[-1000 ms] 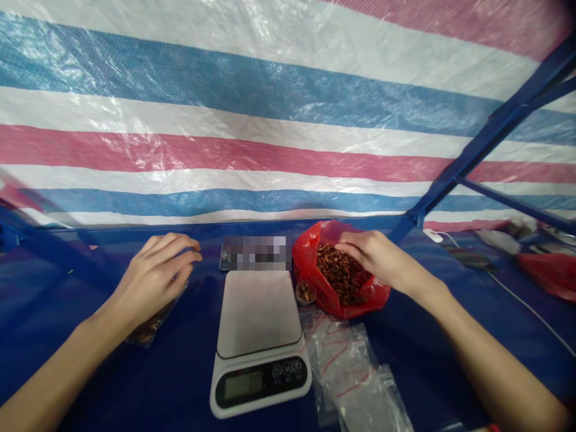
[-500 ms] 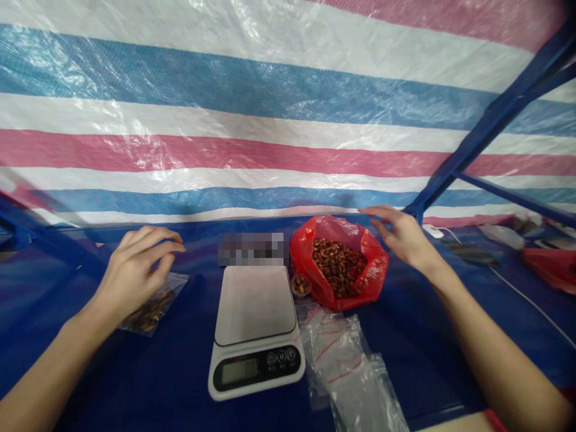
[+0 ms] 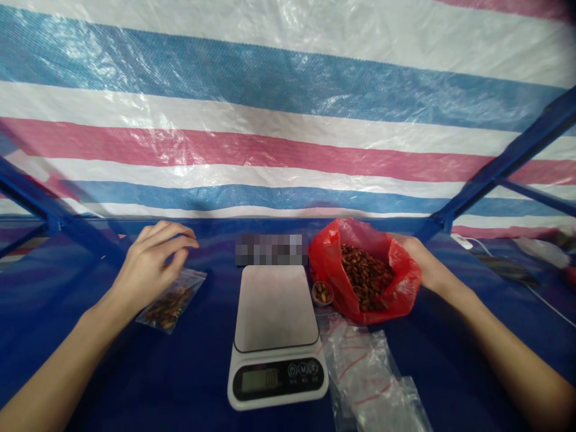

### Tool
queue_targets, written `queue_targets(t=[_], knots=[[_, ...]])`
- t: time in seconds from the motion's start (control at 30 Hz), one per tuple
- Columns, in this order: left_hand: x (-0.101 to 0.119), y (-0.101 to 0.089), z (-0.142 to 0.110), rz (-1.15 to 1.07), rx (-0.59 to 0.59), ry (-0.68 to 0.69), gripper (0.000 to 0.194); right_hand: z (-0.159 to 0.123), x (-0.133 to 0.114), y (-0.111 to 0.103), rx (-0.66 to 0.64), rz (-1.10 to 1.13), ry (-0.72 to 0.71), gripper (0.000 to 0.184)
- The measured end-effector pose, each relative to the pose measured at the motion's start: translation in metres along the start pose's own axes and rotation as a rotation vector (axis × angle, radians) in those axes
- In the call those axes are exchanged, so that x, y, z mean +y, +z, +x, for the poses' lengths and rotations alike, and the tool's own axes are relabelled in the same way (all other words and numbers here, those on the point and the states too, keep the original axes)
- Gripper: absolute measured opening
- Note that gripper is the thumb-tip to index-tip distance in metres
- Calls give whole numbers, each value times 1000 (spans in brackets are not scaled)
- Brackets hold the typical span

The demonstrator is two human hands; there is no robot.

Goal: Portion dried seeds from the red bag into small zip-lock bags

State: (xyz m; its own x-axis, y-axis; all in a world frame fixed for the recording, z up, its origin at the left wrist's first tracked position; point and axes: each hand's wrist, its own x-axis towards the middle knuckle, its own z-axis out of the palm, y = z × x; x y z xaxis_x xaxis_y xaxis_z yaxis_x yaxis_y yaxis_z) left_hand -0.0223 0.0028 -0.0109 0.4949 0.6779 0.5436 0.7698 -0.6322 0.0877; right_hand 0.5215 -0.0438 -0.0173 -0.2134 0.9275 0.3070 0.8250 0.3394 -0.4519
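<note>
My left hand [image 3: 157,255] hovers over the upper end of a small clear zip bag [image 3: 170,307] with brown nut-like pieces inside. Its fingers are curved and apart, with nothing in them. At the far right side of an open red plastic bag [image 3: 333,258] is my right hand [image 3: 407,249]; the bag hides its fingers, so whether they grip it is unclear. Many brown nut-like pieces [image 3: 366,279] fill the red bag. A small round cup [image 3: 323,293] with a few such pieces stands against the bag's left side.
A white kitchen scale [image 3: 276,312] stands in the middle, its display seeming to read 0.0. Several flat clear zip bags [image 3: 364,366] lie right of it. Behind the scale is a blurred-out item [image 3: 271,249]. Blue metal bars [image 3: 490,174] and a striped sheet [image 3: 270,144] bound the blue surface.
My right hand has moved down behind the red bag's right side, and the bag's opening has changed shape. The left hand keeps its pose above the zip bag. The view has shifted left.
</note>
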Motion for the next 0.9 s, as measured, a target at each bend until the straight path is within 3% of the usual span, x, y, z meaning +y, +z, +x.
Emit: queue_targets(t=[0.13,0.23,0.37,0.43,0.53,0.67,0.9], knots=[[-15,3,-4,-33,-205,-73,33,0,0,-5,282,-47,115,37],[-28,8,-8,-116,-321,-140,38,-5,-23,-11,417,-110,75,29],[-38,18,-13,-171,-400,-175,48,-15,-53,-5,189,-75,-204,17],[-39,22,-15,-179,-435,-180,46,-19,-52,6,61,-86,-297,21],[-37,25,-15,-184,-470,-168,39,-23,-39,26,-66,-151,-301,32],[-33,26,-12,-177,-465,-141,37,-21,-31,37,-89,-158,-238,32],[-16,25,-6,-123,-411,-84,38,-13,-41,32,-74,-23,-278,28]])
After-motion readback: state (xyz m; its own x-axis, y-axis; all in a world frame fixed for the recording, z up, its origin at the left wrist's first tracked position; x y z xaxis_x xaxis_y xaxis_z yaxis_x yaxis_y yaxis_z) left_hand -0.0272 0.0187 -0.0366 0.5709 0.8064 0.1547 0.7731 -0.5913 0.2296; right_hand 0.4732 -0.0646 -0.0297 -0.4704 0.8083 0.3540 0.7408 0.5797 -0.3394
